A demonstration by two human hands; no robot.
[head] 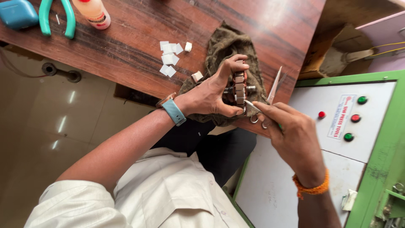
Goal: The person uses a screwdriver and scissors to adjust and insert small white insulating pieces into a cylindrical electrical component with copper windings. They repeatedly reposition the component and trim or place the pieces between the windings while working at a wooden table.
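Working slot of copper-wound motor armature (pixel 239 88): left hand (pixel 211 93) clamped round it, right hand (pixel 291 133) pinching thin metal tool (pixel 252 105); next, steady tip, careful push.

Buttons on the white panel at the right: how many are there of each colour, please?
On the white panel:
Green buttons: 2
Red buttons: 2
Total: 4
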